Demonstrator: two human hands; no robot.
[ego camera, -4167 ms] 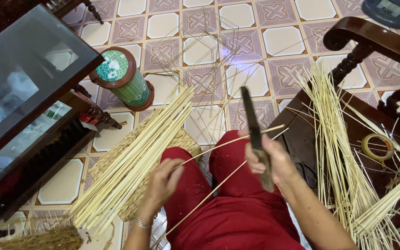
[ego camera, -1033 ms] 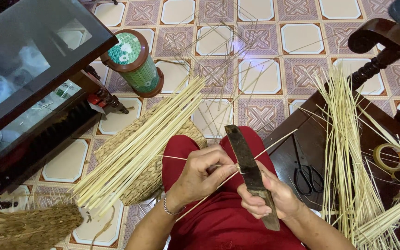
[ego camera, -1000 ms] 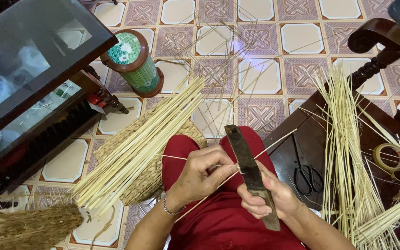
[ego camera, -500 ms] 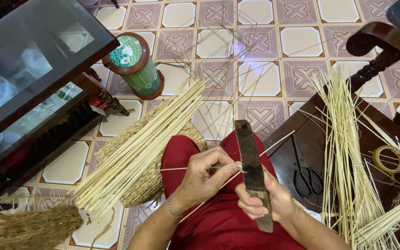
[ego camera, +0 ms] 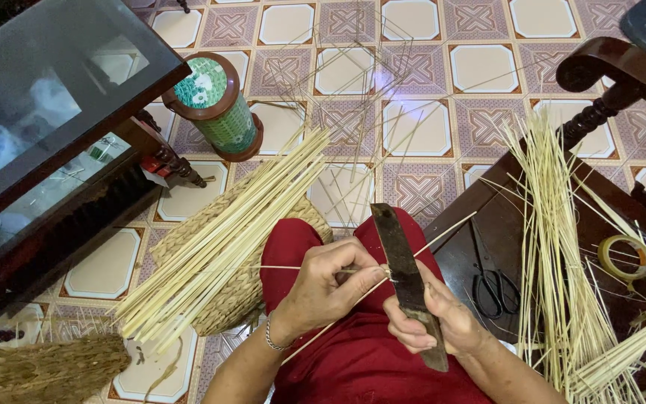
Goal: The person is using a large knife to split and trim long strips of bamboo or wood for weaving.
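Seen from above, over a red-clothed lap. Far to the left of the left hand [ego camera: 323, 288] stands a dark glass-topped cabinet [ego camera: 54, 112], with a green cylindrical container [ego camera: 214, 105] on the tiled floor [ego camera: 428, 60] beside it. Just left of that hand, a bundle of pale sticks [ego camera: 226, 239] lies across a woven basket [ego camera: 237, 288]. The left hand pinches a thin stick [ego camera: 443, 228], fingers closed on it, against a dark knife [ego camera: 401, 269]. The right hand [ego camera: 435, 322] is clamped around the knife's handle. To its right, black scissors [ego camera: 491, 288], loose strips [ego camera: 562, 247] and a tape roll [ego camera: 623, 256] lie on a dark wooden seat [ego camera: 465, 224].
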